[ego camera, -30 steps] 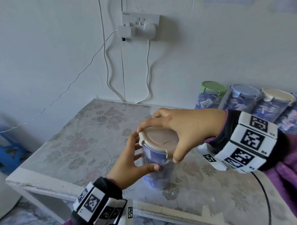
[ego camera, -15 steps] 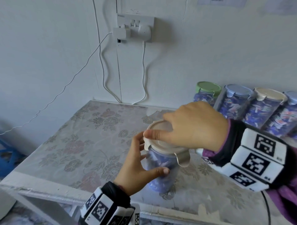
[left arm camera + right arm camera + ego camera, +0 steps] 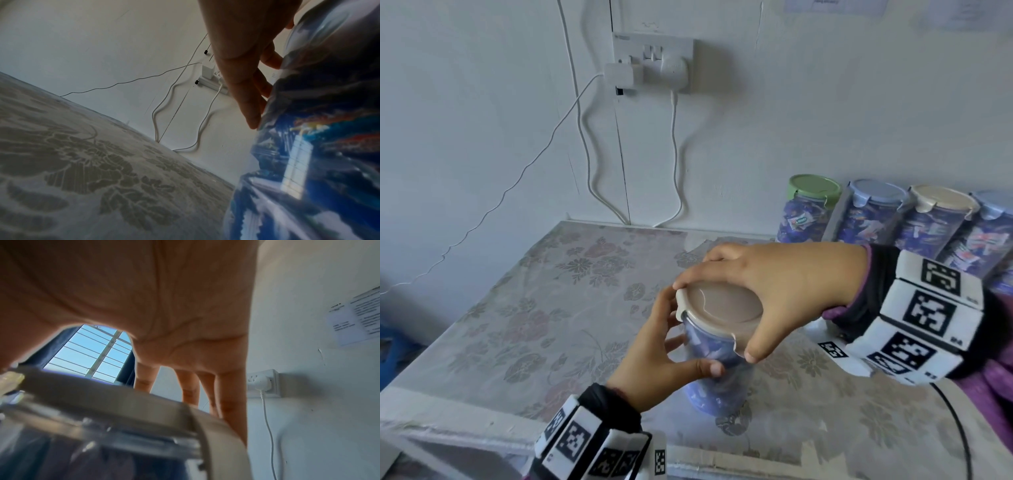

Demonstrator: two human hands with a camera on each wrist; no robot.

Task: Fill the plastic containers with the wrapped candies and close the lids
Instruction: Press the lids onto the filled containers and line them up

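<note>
The right hand [image 3: 784, 291] spreads over the beige lid [image 3: 722, 308], its fingertips [image 3: 688, 279] curled down over the far rim and its thumb hooked against a latch tab at the near edge, a grip that seems meant to press the lid home and snap the clasp shut. Below it, the left hand [image 3: 654, 363] wraps the clear container [image 3: 717, 383] at mid-height, thumb in front and fingers behind, apparently to keep it steady against the downward push. The container stands upright on the floral-covered table [image 3: 534, 325], packed with blue-wrapped candies [image 3: 308, 170], so the lid lies directly under the right palm and between both hands. Well behind, against the wall, a row of filled containers [image 3: 876, 219] stands with lids on, suggesting this one is a late addition to the set.
</note>
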